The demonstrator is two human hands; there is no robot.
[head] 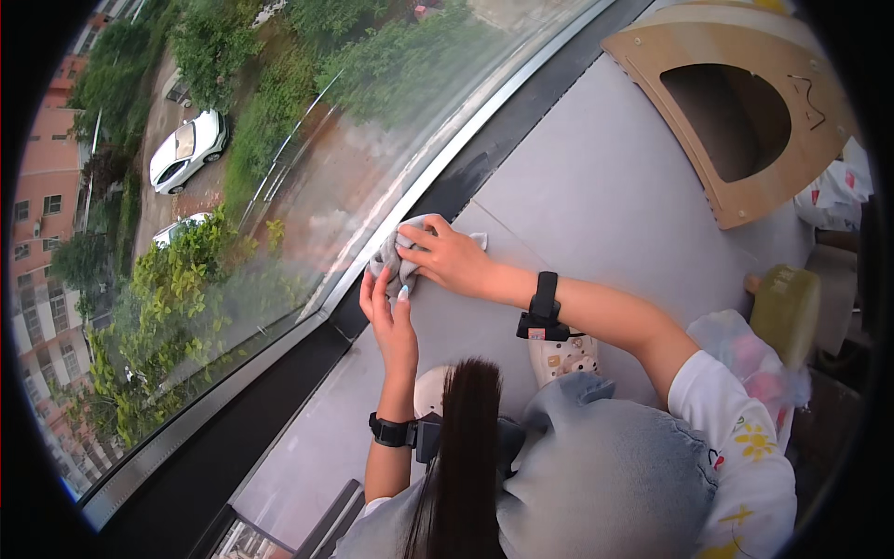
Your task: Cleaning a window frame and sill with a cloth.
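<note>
A crumpled grey cloth (395, 263) lies bunched against the low metal window frame (431, 175), on its dark inner sill. My right hand (450, 258) presses on the cloth from above, fingers spread over its folds. At the cloth's lower edge is my left hand (393, 318), palm turned toward it, with fingertips touching the fabric; whether they pinch it I cannot tell. Both wrists wear black straps with small devices. Beyond the frame stands the large glass pane (307, 175), with trees and parked cars outside.
A wooden box with a rounded opening (698, 182) stands on the grey tiled floor (594, 161) at upper right. A green object (786, 314) and a translucent plastic bag (740, 349) are at the right. My light clogs (564, 356) are on the floor close below my right forearm.
</note>
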